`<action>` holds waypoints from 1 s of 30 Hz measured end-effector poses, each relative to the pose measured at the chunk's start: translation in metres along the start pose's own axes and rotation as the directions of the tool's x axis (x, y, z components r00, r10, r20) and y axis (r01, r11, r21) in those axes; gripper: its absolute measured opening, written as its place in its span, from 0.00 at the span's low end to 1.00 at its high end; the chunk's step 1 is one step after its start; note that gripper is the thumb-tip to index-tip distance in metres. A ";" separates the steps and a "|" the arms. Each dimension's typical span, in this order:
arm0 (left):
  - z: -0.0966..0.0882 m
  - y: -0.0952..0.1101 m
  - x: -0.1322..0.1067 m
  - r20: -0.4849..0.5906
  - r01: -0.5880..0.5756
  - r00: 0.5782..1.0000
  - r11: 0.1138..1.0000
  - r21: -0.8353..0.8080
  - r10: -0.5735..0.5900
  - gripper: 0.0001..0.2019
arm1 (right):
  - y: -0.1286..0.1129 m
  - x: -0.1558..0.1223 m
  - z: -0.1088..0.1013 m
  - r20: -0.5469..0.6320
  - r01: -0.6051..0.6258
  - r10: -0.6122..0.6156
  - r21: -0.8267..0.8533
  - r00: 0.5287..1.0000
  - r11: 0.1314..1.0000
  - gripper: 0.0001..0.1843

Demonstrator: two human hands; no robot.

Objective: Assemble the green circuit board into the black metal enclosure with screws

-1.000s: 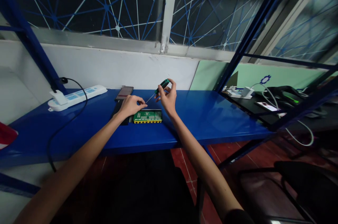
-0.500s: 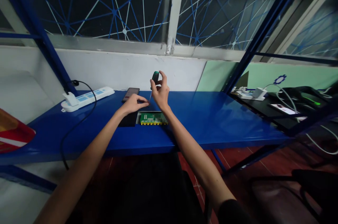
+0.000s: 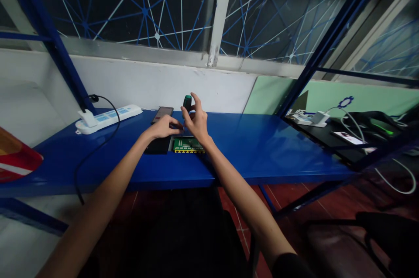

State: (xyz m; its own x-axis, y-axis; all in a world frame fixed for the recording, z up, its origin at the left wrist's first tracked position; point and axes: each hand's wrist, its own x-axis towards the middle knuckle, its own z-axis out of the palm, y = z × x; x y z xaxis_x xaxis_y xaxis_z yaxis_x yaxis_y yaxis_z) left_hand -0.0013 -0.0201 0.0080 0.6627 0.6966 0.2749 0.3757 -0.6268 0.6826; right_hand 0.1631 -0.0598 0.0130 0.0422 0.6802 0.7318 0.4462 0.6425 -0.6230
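In the head view my right hand (image 3: 197,123) grips a screwdriver (image 3: 187,102) with a black and green handle, its shaft pointing down. Close to the tip, the thumb and fingers of my left hand (image 3: 163,128) come together; whatever lies between them is too small to make out. Just below both hands, a green circuit board (image 3: 187,143) with a row of yellow-edged ports sits in an open metal case. A flat black panel (image 3: 156,146) lies left of the board, partly under my left hand.
A phone (image 3: 163,112) lies behind my left hand on the blue table (image 3: 262,151). To the left is a white power strip (image 3: 109,118) with a black cable. A red and yellow item (image 3: 19,156) sits at the left edge. Chargers and another phone (image 3: 347,137) occupy the right-hand desk.
The screwdriver has come down slightly and moved a little left with my right hand, and stands more upright. My left hand stays near its tip.
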 end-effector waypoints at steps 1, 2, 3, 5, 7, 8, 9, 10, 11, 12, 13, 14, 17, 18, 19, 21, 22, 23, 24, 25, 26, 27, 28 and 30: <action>0.000 -0.001 0.000 0.006 0.003 1.000 1.000 -0.003 -0.003 0.12 | 0.000 -0.001 0.001 0.004 0.010 -0.010 -0.009 1.000 1.000 0.31; 0.000 -0.002 0.000 0.013 0.006 1.000 1.000 -0.005 -0.006 0.12 | 0.000 -0.001 0.002 0.009 0.020 -0.020 -0.020 1.000 1.000 0.31; -0.001 -0.003 0.000 0.019 0.006 1.000 1.000 -0.002 -0.006 0.11 | 0.000 -0.002 0.002 0.016 0.030 -0.030 -0.032 0.999 0.999 0.31; -0.001 -0.003 0.000 0.028 0.000 1.000 1.000 0.012 0.000 0.11 | 0.001 -0.003 0.004 0.031 0.048 -0.046 -0.052 0.998 0.998 0.31; -0.001 -0.004 0.000 0.033 -0.005 0.999 1.000 0.020 0.005 0.11 | 0.001 -0.004 0.004 0.037 0.056 -0.054 -0.060 0.998 0.997 0.30; -0.001 -0.004 0.000 0.031 -0.006 0.999 1.000 0.018 0.005 0.11 | 0.001 -0.004 0.005 0.036 0.056 -0.054 -0.062 0.998 0.997 0.30; -0.001 -0.004 0.000 0.029 -0.005 1.000 1.000 0.013 0.004 0.11 | 0.001 -0.004 0.005 0.032 0.055 -0.053 -0.062 0.998 0.997 0.30; -0.002 -0.004 0.000 0.026 -0.002 1.000 1.000 0.008 0.002 0.11 | 0.001 -0.004 0.005 0.029 0.052 -0.051 -0.059 0.998 0.997 0.31; -0.002 -0.004 0.000 0.024 -0.001 1.000 1.000 0.004 0.000 0.11 | 0.001 -0.004 0.005 0.027 0.050 -0.048 -0.055 0.998 0.997 0.31; -0.002 -0.004 0.000 0.025 0.001 1.000 1.000 0.004 -0.001 0.11 | 0.000 -0.004 0.005 0.027 0.048 -0.047 -0.052 0.999 0.997 0.31; -0.002 -0.004 0.000 0.027 0.003 1.000 1.000 0.007 -0.003 0.11 | 0.000 -0.004 0.005 0.027 0.048 -0.047 -0.050 0.999 0.998 0.30; -0.002 -0.003 -0.001 0.029 0.005 1.000 1.000 0.011 -0.005 0.11 | 0.000 -0.004 0.005 0.029 0.049 -0.048 -0.049 0.998 0.998 0.30; -0.003 -0.003 -0.001 0.032 0.018 0.999 1.000 0.024 -0.019 0.11 | -0.001 -0.005 0.005 0.034 0.061 -0.059 -0.062 0.998 0.996 0.30; -0.003 -0.003 -0.001 0.032 0.022 0.999 0.999 0.027 -0.023 0.12 | -0.001 -0.005 0.005 0.037 0.066 -0.064 -0.066 0.997 0.996 0.30; -0.003 -0.004 -0.001 0.031 0.024 0.999 0.999 0.029 -0.025 0.11 | -0.001 -0.005 0.005 0.039 0.070 -0.068 -0.070 0.997 0.995 0.30; -0.003 -0.004 -0.001 0.031 0.022 0.999 0.999 0.038 -0.023 0.11 | -0.001 -0.006 0.005 0.045 0.075 -0.071 -0.075 0.996 0.994 0.30; -0.003 -0.005 -0.001 0.031 0.019 0.999 0.999 0.045 -0.020 0.11 | -0.002 -0.006 0.005 0.047 0.075 -0.072 -0.074 0.996 0.994 0.30; -0.003 -0.005 -0.001 0.033 0.015 0.999 0.999 0.052 -0.016 0.11 | -0.002 -0.006 0.005 0.049 0.076 -0.073 -0.072 0.996 0.994 0.30; -0.003 -0.005 -0.001 0.031 0.012 0.999 0.998 0.059 -0.014 0.11 | -0.002 -0.006 0.005 0.051 0.077 -0.073 -0.072 0.996 0.994 0.30; -0.003 -0.004 -0.001 0.029 0.012 0.999 0.998 0.063 -0.014 0.10 | -0.002 -0.006 0.005 0.054 0.078 -0.074 -0.075 0.996 0.994 0.30; -0.003 -0.004 -0.001 0.027 0.012 1.000 0.998 0.064 -0.014 0.10 | -0.003 -0.006 0.005 0.056 0.080 -0.076 -0.083 0.996 0.993 0.29; -0.003 -0.003 -0.001 0.028 0.013 1.000 0.998 0.063 -0.015 0.10 | -0.003 -0.006 0.005 0.056 0.085 -0.080 -0.096 0.995 0.992 0.29; -0.003 -0.003 -0.001 0.028 0.014 0.999 0.998 0.059 -0.016 0.10 | -0.003 -0.006 0.005 0.054 0.093 -0.087 -0.113 0.995 0.989 0.29; -0.003 -0.002 -0.001 0.031 0.015 0.999 0.998 0.057 -0.017 0.10 | -0.004 -0.007 0.006 0.047 0.108 -0.102 -0.153 0.994 0.982 0.28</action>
State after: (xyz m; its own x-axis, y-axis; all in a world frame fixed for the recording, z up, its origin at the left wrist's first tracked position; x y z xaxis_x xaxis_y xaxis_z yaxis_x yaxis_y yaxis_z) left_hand -0.0046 -0.0187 0.0083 0.6756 0.6963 0.2423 0.4220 -0.6347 0.6473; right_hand 0.1563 -0.0646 0.0088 -0.0453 0.6267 0.7779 0.5796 0.6507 -0.4905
